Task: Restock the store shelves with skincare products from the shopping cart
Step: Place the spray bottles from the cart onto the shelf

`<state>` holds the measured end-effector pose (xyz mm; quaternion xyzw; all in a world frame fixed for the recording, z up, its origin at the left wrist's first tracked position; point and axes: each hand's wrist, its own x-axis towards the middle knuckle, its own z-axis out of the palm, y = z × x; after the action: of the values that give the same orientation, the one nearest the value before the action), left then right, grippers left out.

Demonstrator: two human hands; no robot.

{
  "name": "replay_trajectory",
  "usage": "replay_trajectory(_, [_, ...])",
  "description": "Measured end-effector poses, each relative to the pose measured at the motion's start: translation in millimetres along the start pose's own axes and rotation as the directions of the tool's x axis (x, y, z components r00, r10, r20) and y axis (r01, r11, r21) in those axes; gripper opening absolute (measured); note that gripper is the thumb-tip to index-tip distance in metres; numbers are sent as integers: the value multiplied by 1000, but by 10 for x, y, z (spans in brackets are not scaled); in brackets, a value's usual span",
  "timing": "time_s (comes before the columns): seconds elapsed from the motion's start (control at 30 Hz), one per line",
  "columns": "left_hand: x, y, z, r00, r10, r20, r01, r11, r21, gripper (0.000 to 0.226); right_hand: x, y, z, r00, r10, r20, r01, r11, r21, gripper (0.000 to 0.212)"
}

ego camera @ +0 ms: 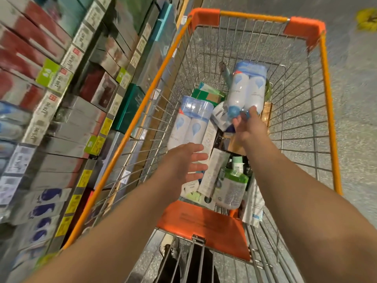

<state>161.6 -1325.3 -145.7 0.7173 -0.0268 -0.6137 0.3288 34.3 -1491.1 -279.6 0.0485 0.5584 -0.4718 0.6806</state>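
The right hand (247, 127) pinches the blue-capped end of a twin-pack (247, 88) of white bottles, thumb and fingers curled round it, holding it lifted above the other goods in the cart (155, 84). The left hand (186, 162) is spread, fingers straight, holding nothing, just over a second twin-pack (188, 123) lying in the cart among boxes and a green-topped bottle (232, 186). Shelves (61, 103) of boxed goods stand to the left.

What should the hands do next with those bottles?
Probably the open left hand should grip the white twin-pack of bottles lying in the cart. It hovers just above that pack, while the right hand already holds the other white twin-pack up.
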Motion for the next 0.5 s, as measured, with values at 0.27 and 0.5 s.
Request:
replay_trajectory(0.27, [-184, 118, -46, 999, 20, 42, -19, 1000, -11, 24, -493, 68, -22, 959, -224, -174, 192, 964, -183, 13])
replay_trajectory(0.5, [-532, 257, -76, 991, 124, 50, -125, 992, 13, 20, -1028, 89, -350, 895, -411, -174, 308, 851, -426, 22])
